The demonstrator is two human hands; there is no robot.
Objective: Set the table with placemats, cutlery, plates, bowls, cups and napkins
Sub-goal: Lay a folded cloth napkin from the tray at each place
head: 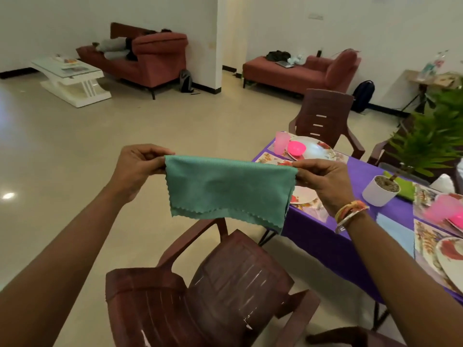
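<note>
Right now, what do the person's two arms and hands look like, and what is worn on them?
Both forearms are bare: no sleeve and no glove shows on either. The left hand and its wrist carry nothing. The right hand has a stack of bracelets at the wrist: braided threads in orange, yellow and pink, and below them a silvery metal bangle. No ring or watch can be seen.

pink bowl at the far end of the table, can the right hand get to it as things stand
Probably not yet. The right hand is pinching a corner of the teal napkin, as is the left hand, so its grip is occupied. The pink bowl lies beyond it with nothing between.
</note>
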